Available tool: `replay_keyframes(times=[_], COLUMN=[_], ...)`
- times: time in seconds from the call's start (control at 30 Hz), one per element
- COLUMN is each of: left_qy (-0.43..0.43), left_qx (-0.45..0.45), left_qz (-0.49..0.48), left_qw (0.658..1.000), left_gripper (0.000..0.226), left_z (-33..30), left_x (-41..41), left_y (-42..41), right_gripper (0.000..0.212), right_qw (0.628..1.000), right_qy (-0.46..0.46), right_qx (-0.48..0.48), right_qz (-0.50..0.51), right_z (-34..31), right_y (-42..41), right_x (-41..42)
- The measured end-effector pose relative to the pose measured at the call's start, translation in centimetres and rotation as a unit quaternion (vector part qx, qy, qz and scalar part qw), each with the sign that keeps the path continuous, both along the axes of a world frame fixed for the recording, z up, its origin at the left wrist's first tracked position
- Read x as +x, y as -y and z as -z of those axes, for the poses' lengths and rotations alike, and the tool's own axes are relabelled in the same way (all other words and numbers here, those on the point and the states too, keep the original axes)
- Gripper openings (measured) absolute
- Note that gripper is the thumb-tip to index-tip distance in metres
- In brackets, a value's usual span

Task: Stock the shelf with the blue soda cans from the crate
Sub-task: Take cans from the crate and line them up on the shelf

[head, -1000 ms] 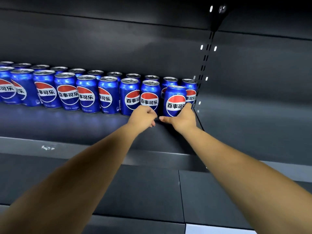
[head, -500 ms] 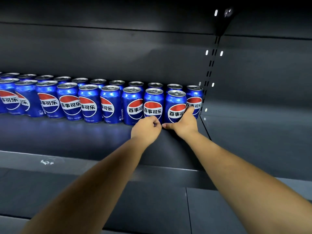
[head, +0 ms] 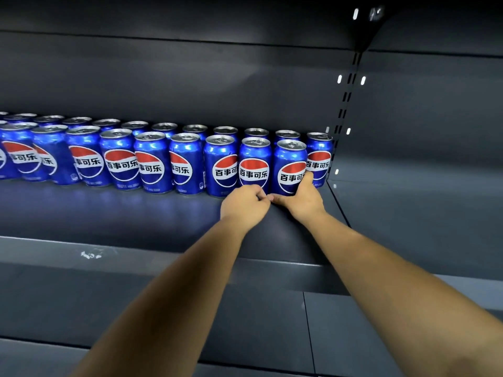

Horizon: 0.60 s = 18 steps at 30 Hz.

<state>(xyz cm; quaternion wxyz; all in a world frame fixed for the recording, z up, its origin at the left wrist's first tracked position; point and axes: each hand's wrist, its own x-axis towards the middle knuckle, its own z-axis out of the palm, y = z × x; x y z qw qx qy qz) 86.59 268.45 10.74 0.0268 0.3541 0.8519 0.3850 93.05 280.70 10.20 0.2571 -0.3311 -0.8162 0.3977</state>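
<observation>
Scanning left to right: two rows of blue soda cans stood along the back of the shelf. Left hand was fisted, gripping nothing, knuckles at the base of the second-to-last front can. Right hand curled round the end front can, thumb low, fingers on its right side. Crate not in view. Risk: a high or uneven push could tip that can into its tightly packed neighbours, or skew the front row.

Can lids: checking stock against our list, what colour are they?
Silver lids, on blue cans; head view.
</observation>
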Motion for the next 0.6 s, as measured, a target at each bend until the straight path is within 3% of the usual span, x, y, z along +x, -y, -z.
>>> replay_keyframes(times=[0.17, 0.33, 0.6], left_qy=[0.019, -0.017, -0.074], left_qx=[-0.023, -0.026, -0.002], left_qz=[0.04, 0.074, 0.114], left_qw=[0.999, 0.997, 0.991], left_gripper=[0.02, 0.029, 0.014], left_z=[-0.8, -1.5, -2.0], left_x=[0.8, 1.9, 4.6], left_y=[1.4, 5.0, 12.1], right_gripper=[0.104, 0.102, 0.057], right_qw=[0.999, 0.998, 0.992], right_qy=[0.031, 0.065, 0.097], right_qx=[-0.011, -0.005, 0.044], right_qz=[0.004, 0.024, 0.068], right_z=[-0.4, -0.8, -2.0], right_y=[2.0, 5.0, 13.3], right_x=[0.7, 2.6, 5.3])
